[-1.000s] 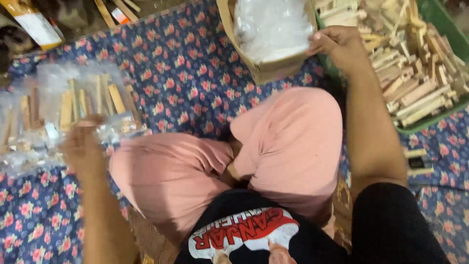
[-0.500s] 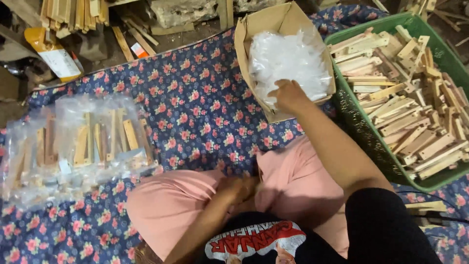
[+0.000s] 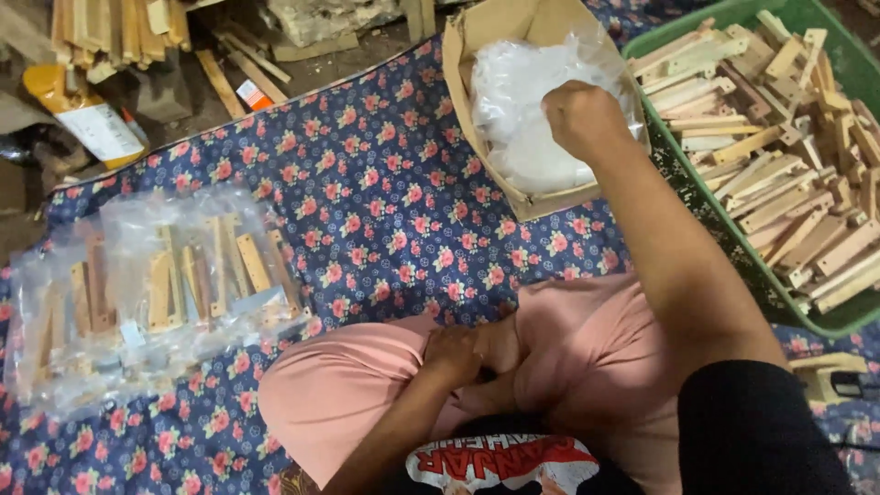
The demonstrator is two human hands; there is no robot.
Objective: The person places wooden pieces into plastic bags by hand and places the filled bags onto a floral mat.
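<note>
A person sits cross-legged on a dark blue floral cloth (image 3: 385, 211) spread over the floor, seen from above.

At the far left lies a yellow bottle (image 3: 78, 115) with a white label, beside loose wood offcuts (image 3: 119, 32) on the bare floor beyond the cloth's edge.

Nearer, on the left of the cloth, a heap of clear plastic bags filled with wooden sticks (image 3: 156, 293) lies flat, within an arm's reach of the sitter, seemingly a set-aside pile.

The left hand (image 3: 463, 353) rests in the lap against pink trousers, fingers curled loosely; it appears to hold nothing, though the palm is hidden.

Open cloth lies between the lap and the far items, leaving free room for an arm to sweep across.

Far, right of centre, an open cardboard box (image 3: 490, 156) holds a stack of empty clear plastic bags (image 3: 518, 119). The right hand (image 3: 587, 119) is inside the box, clenched over the bags, seemingly pinching one; the grip itself is hidden.

Just right of the box, touching or nearly so, a green plastic crate (image 3: 710, 215) is full of short wooden sticks (image 3: 788, 147), piled close to its rim.
</note>
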